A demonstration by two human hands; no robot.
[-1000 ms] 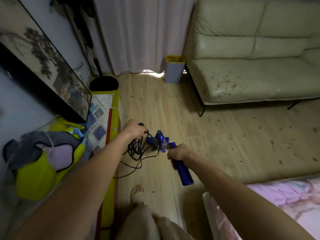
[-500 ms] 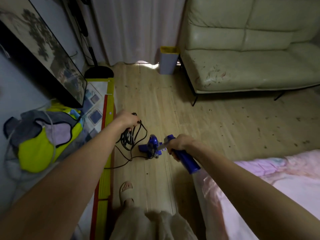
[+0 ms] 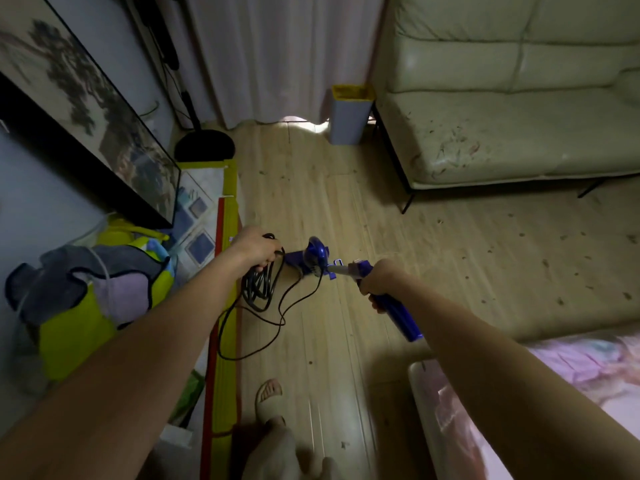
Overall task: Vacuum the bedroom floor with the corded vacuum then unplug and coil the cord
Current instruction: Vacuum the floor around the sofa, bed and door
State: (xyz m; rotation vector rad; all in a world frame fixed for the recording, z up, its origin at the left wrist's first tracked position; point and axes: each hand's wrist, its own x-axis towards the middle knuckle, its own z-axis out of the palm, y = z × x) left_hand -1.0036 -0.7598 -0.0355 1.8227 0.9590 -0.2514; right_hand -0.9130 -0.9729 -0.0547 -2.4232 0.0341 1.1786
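A small blue corded vacuum point(image 3: 317, 258) sits low over the wooden floor point(image 3: 346, 209) in the middle of the view. My right hand point(image 3: 377, 277) grips its blue handle point(image 3: 401, 315), which slants back toward me. My left hand point(image 3: 256, 247) holds a bundle of black cord point(image 3: 258, 287) in several hanging loops, just left of the vacuum body. A loose length of cord trails down across the floor to the yellow mat edge.
A cream sofa point(image 3: 519, 126) fills the back right, with a yellow-rimmed bin point(image 3: 349, 114) beside it. A framed picture point(image 3: 86, 109), a fan base point(image 3: 204, 147) and a yellow mat point(image 3: 228, 209) line the left wall. A pile of clothes point(image 3: 79, 299) lies left, a bed point(image 3: 554, 393) lower right. My slippered foot point(image 3: 270, 400) is below.
The view has swung, so the bed has slid lower right. My left hand with the cord loops and my right hand with the vacuum sit closer to the middle; both grips are unchanged.
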